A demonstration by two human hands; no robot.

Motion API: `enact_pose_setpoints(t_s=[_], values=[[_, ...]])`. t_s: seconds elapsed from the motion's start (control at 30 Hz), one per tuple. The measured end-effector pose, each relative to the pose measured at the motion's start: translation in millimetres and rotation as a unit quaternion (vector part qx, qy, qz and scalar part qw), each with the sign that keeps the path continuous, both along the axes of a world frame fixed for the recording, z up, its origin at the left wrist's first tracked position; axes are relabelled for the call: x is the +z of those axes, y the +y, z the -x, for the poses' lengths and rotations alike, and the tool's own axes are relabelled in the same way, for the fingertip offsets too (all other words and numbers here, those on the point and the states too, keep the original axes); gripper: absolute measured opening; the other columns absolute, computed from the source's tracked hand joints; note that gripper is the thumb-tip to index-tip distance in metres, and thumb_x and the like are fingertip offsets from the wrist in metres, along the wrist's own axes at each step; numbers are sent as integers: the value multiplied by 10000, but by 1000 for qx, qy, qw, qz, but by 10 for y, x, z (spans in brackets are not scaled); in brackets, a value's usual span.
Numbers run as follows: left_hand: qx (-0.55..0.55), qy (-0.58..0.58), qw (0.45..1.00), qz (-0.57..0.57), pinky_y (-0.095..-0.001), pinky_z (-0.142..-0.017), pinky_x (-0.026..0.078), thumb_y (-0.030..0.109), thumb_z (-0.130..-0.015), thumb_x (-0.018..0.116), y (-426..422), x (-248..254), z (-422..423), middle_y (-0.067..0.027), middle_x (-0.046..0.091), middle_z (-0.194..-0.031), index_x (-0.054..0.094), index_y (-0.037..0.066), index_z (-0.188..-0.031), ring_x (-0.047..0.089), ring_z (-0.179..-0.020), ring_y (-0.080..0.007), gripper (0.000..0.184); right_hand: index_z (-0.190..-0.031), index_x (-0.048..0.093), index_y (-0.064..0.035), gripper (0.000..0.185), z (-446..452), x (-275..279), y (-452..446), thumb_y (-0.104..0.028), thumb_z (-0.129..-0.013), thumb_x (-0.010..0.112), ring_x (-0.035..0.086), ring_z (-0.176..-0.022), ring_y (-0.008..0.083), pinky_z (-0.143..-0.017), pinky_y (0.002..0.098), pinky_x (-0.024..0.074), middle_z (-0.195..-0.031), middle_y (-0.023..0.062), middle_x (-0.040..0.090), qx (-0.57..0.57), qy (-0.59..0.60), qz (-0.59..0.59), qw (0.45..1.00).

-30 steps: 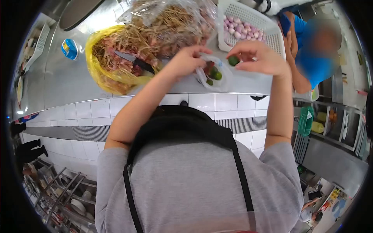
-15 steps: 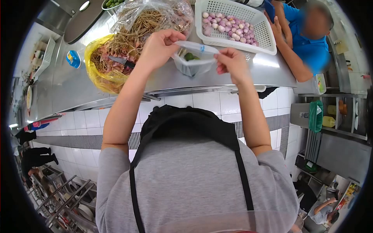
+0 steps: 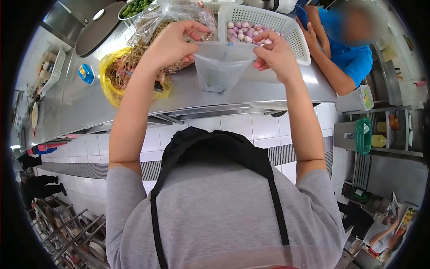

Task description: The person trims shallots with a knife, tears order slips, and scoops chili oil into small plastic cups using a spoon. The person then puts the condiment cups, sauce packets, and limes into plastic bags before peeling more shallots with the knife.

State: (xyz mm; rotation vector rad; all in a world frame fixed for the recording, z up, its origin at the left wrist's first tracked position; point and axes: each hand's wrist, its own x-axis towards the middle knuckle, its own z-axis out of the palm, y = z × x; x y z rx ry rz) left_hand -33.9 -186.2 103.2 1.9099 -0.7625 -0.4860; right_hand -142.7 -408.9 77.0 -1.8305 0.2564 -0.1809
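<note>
In the head view, the left hand (image 3: 172, 44) and right hand (image 3: 275, 56), apart, each pinch a top edge of a clear plastic bag (image 3: 222, 67). It hangs upright over the worktop (image 3: 181, 99), near the white basket (image 3: 293, 35) of onions

Bright light glares off the steel counter (image 3: 277, 87); outer edges warp.
</note>
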Motion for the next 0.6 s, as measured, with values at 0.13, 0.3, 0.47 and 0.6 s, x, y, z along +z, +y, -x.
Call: enact_pose_setpoints(t_s=[0.13, 0.3, 0.47, 0.6], values=[[-27, 31, 999, 13, -171, -484, 417, -9, -705, 544, 96, -48, -189, -26, 508, -882, 543, 54, -1084, 497, -567, -52, 384, -1042, 518, 3, 377, 56, 197, -135, -123, -705, 630, 569, -553, 104, -454, 211, 460, -680, 42, 559, 21, 0, 5, 1000], [-14, 265, 944, 194, -172, -553, 471, 38, -799, 559, 288, -449, -314, -20, 580, -828, 526, 25, -1105, 554, -650, -57, 308, -1218, 455, -31, 611, 13, -531, -114, -181, -672, 686, 572, -752, 156, -630, 274, 472, -862, 56, 550, 154, 1, 153, 976], [-69, 271, 925, 259, -224, -660, 509, 53, -806, 564, -53, -514, -100, -31, 578, -884, 497, 5, -1130, 581, -764, -105, 335, -1041, 571, -34, 465, -550, -711, 624, -217, -646, 734, 521, -851, 178, -768, 333, 435, -947, 74, 536, 115, -243, 142, 953], [16, 117, 915, 385, -256, -707, 496, 73, -776, 608, 27, -710, -9, -50, 571, -930, 468, 12, -1160, 579, -839, -149, 414, -968, 600, -41, 352, -512, -196, 529, -158, -657, 718, 529, -641, 89, -560, 226, 443, -842, 37, 601, 191, 36, -10, 981]])
